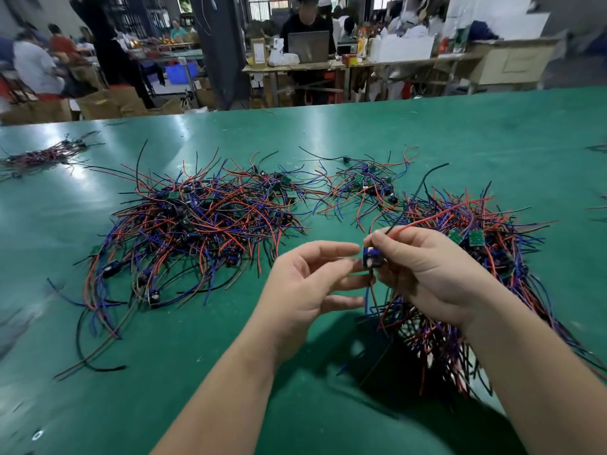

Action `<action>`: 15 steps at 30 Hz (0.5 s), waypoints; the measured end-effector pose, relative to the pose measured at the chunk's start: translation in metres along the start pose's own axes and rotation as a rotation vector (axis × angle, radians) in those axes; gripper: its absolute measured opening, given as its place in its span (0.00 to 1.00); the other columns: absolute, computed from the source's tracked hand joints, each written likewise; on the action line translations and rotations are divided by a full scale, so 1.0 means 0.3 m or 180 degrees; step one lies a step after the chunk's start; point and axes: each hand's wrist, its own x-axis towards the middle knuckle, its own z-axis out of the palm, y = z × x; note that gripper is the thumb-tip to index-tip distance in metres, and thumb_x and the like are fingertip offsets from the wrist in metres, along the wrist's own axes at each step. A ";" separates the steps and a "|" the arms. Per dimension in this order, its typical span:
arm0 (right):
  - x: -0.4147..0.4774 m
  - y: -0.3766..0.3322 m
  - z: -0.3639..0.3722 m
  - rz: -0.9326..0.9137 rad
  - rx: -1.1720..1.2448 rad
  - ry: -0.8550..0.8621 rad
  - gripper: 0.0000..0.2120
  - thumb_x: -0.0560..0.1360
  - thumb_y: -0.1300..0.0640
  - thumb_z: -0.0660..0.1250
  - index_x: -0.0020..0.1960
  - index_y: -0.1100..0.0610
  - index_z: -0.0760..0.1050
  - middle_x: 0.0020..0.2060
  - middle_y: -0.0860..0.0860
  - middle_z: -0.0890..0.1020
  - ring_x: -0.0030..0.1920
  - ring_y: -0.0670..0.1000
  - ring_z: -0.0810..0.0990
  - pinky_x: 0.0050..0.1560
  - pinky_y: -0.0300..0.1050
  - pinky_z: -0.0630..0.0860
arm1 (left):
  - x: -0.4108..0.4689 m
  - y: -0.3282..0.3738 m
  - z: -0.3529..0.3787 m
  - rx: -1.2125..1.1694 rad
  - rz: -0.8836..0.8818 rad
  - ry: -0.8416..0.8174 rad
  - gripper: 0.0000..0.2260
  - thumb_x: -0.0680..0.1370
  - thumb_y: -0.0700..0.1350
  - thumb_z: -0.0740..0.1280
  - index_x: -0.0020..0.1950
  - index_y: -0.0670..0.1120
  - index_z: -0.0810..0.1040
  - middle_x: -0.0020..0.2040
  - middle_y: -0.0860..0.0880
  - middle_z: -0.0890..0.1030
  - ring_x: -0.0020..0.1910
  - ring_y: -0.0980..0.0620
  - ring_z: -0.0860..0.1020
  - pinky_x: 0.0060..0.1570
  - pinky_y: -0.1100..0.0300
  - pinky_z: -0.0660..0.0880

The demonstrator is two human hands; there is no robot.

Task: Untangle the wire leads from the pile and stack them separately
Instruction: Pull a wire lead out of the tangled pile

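A large tangled pile of red, blue and black wire leads with small green boards lies left of centre on the green table. A smaller tangle sits behind my hands. At the right lies a more aligned stack of leads. My right hand pinches one wire lead by its small blue-black component, its red and black wires trailing up and others hanging down. My left hand is beside it, fingers loosely curled, fingertips close to the component; whether they touch it is unclear.
Another bundle of leads lies at the far left of the table. Beyond the table's far edge are workbenches, cardboard boxes and several people, one at a laptop.
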 end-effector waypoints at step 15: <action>0.014 -0.120 -0.137 -0.1110 0.1157 0.1050 0.06 0.68 0.54 0.67 0.41 0.56 0.79 0.27 0.46 0.78 0.28 0.41 0.75 0.31 0.32 0.71 | -0.018 0.034 -0.034 0.0271 -0.0720 -0.0400 0.10 0.71 0.30 0.70 0.36 0.45 0.83 0.36 0.43 0.84 0.35 0.49 0.84 0.33 0.63 0.78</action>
